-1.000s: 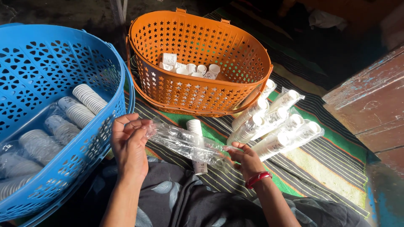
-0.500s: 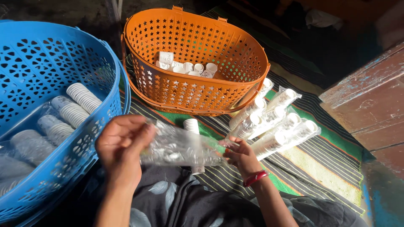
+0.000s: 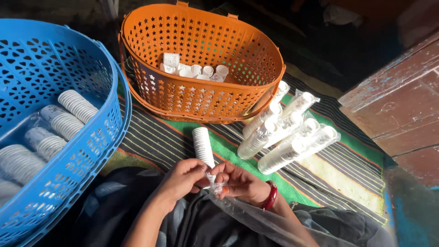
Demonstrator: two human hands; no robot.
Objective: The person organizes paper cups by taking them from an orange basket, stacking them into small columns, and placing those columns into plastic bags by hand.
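Clear plastic sleeves of white cups (image 3: 286, 132) lie beside, perhaps touching, the orange basket (image 3: 201, 98).

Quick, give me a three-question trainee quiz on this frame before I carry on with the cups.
1. True or false: the orange star-perforated plastic basket holds small white cups.
2. Which lies on the striped woven mat beside the orange basket? A. wrapped sleeves of white cups B. glass bottles C. folded towels
3. What do the left hand and right hand meet at?

Key
1. True.
2. A.
3. The near end of a bare stack of white cups, by the mouth of a clear plastic sleeve trailing over the lap. The blue plastic basket holds more stacks.
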